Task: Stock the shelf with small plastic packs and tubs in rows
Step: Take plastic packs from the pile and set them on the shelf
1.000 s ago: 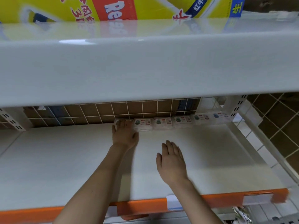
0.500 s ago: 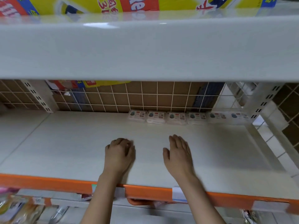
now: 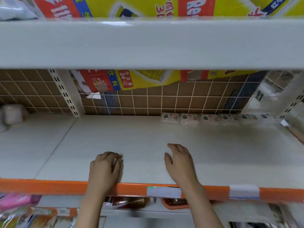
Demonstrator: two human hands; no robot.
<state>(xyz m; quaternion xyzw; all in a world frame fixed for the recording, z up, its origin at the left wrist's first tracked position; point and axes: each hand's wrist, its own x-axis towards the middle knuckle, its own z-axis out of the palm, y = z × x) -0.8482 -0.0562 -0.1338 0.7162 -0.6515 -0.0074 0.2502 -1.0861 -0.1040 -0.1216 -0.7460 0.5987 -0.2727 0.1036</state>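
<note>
Both hands sit low over the front of the white shelf [image 3: 98, 137], just behind its orange lip [image 3: 49, 186]. The left hand [image 3: 105, 168] has its fingers [image 3: 113, 157] curled under together, clamped on nothing visible. The right hand [image 3: 180, 163] lies flat, fingers [image 3: 176, 147] loosely straight and slightly apart. The packs [image 3: 209, 118] stand in one row against the wire back, well beyond the right fingers and off to their right.

White shelf [image 3: 148, 137] with orange front edge [image 3: 49, 186]: row of small plastic packs [image 3: 209, 119] at 2 o'clock against the wire back grid [image 3: 148, 102]. Left hand [image 3: 105, 168], fingers curled, and right hand [image 3: 180, 163], fingers relaxed, at 6 o'clock, holding nothing.
</note>
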